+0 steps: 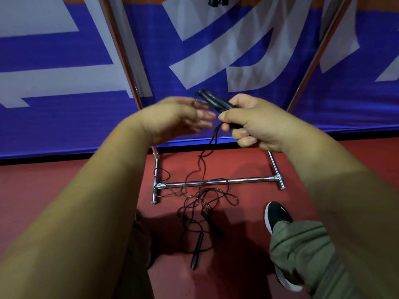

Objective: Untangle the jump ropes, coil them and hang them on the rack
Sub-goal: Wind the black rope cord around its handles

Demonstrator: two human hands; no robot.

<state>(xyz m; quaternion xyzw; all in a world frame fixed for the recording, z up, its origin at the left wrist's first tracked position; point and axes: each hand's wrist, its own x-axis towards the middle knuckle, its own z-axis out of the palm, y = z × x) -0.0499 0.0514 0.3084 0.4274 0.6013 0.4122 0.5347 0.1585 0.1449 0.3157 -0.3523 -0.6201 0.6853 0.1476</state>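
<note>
My right hand (254, 124) grips two black jump rope handles (212, 99) held together, their ends pointing up and left. A thin black cord (203, 156) trails from them down to a tangle of ropes (205, 201) on the red floor. My left hand (183, 117) is blurred, fingers spread, right beside the handle ends; contact with the cord cannot be told. Another black handle (197, 249) lies on the floor near me. The chrome rack's base bar (237, 181) crosses the floor, and the cord lies over it.
The rack's slanted chrome poles (121, 50) (313, 65) rise in front of a blue and white banner (216, 50). Black handles (217, 1) hang at the top edge. My shoe (277, 214) and olive trouser leg (302, 251) stand right of the tangle.
</note>
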